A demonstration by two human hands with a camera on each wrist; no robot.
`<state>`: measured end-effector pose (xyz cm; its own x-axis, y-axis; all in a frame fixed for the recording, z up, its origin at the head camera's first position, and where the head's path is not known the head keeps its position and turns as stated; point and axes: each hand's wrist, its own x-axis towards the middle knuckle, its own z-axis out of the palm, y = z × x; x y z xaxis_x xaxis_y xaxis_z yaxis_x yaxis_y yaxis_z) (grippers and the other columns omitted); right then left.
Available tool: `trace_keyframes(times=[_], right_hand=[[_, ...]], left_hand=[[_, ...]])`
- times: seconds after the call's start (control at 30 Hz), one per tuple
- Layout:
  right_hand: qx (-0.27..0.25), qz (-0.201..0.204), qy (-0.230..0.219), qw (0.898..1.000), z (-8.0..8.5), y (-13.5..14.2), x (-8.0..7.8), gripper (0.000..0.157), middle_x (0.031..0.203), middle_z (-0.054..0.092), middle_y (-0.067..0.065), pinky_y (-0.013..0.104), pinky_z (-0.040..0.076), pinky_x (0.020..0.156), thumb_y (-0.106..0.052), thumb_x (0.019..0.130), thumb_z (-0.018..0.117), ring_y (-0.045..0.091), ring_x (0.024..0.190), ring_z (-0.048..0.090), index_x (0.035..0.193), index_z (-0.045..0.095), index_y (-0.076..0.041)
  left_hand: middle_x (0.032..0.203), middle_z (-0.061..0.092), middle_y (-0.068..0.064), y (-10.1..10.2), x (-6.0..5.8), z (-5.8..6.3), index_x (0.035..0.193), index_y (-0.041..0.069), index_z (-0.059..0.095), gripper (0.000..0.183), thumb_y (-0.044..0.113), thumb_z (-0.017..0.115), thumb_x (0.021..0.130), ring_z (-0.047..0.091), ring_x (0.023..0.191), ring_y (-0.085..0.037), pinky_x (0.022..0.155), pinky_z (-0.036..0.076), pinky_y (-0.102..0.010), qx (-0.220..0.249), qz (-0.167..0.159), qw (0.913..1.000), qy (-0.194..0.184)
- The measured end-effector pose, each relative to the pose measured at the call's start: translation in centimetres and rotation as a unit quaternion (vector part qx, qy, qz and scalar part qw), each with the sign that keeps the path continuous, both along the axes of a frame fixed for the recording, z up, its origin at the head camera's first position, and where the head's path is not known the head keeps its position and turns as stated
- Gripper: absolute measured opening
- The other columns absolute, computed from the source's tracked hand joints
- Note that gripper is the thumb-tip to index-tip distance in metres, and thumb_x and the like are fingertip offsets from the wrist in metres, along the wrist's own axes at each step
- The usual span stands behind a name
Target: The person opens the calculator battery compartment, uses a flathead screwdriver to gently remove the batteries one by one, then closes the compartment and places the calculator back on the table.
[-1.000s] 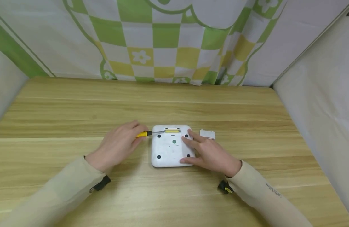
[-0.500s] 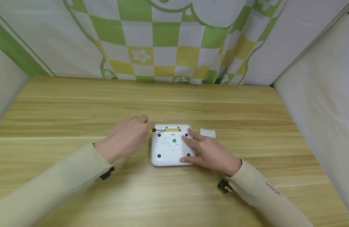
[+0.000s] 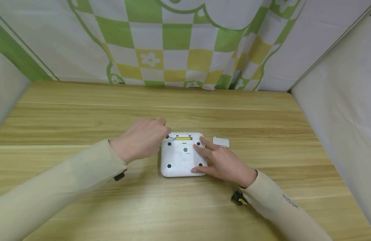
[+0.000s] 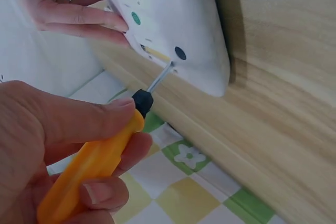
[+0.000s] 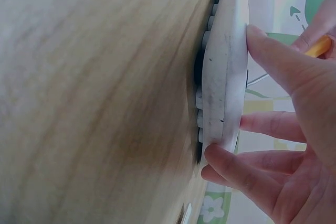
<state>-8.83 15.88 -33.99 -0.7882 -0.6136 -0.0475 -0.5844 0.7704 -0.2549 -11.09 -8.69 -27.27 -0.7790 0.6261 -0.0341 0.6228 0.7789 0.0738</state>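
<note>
A white calculator [image 3: 180,159] lies face down on the table, its keys [image 5: 206,39] just showing underneath in the right wrist view. In its uncovered battery slot sits a yellow battery [image 3: 183,138]. My left hand [image 3: 143,137] grips a screwdriver [image 4: 89,166] by its yellow handle, thumb near the black collar. The screwdriver's metal tip reaches the left end of the slot, beside the battery; whether it touches the battery cannot be told. My right hand [image 3: 223,164] rests spread on the calculator's right side, with thumb and fingertips against the casing.
A small white battery cover [image 3: 220,142] lies right of the calculator, close to my right hand. The wooden table [image 3: 185,207] meets a green, yellow and white checked curtain [image 3: 176,50] at the back. Pale walls flank both sides.
My left hand has moved right and slightly away from me, turning over so that it hides most of the screwdriver in the head view. The right hand, calculator and cover stay put.
</note>
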Motion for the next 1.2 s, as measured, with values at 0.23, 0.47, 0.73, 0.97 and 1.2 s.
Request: trace_keyframes(times=[0.23,0.47,0.73,0.97,1.2], right_hand=[[-0.006,0.006,0.006,1.0,-0.1,0.0,0.0,0.071,0.143,0.038,0.021,0.023,0.05,0.07,-0.055,0.078,0.064,0.0,0.047,0.043,0.134,0.05,-0.012],[-0.008,0.008,0.004,1.0,-0.2,0.0,0.1,0.072,0.143,0.038,0.021,0.021,0.048,0.067,-0.055,0.079,0.063,0.001,0.045,0.039,0.134,0.049,-0.012],[-0.016,0.015,0.014,1.0,-0.4,0.0,0.1,0.072,0.143,0.039,0.022,0.024,0.051,0.072,-0.055,0.079,0.063,0.005,0.056,0.053,0.134,0.05,-0.011],[-0.019,0.018,0.027,0.999,-0.5,0.1,0.1,0.071,0.142,0.04,0.021,0.03,0.053,0.079,-0.055,0.079,0.063,0.021,0.095,0.066,0.133,0.05,-0.011],[-0.016,0.024,0.035,0.999,-0.5,0.2,0.0,0.07,0.141,0.041,0.022,0.034,0.053,0.083,-0.054,0.08,0.063,0.027,0.103,0.064,0.133,0.051,-0.011]], left_hand=[[0.071,0.055,-0.003,0.7,-0.7,0.9,0.076,0.008,0.063,0.02,-0.01,0.056,0.075,0.046,0.058,-0.015,0.049,0.038,-0.024,-0.015,-0.025,0.9996,-0.006],[0.072,0.061,-0.005,2.0,-1.6,2.0,0.073,0.007,0.064,0.016,-0.006,0.056,0.08,0.05,0.059,-0.016,0.054,0.045,-0.028,-0.053,-0.061,0.9967,0.004],[0.068,0.058,-0.003,2.9,-2.9,2.9,0.072,0.008,0.061,0.017,-0.008,0.056,0.078,0.048,0.06,-0.015,0.055,0.046,-0.026,-0.096,-0.07,0.9925,-0.029],[0.086,0.067,-0.003,1.7,-3.7,2.6,0.078,0.008,0.068,0.026,-0.012,0.052,0.074,0.06,0.078,-0.019,0.071,0.051,-0.033,-0.061,-0.038,0.993,-0.094],[0.097,0.07,-0.006,-1.3,-3.7,0.5,0.096,0.009,0.074,0.023,0.001,0.062,0.077,0.063,0.09,-0.022,0.082,0.051,-0.039,0.051,-0.039,0.9948,-0.079]])
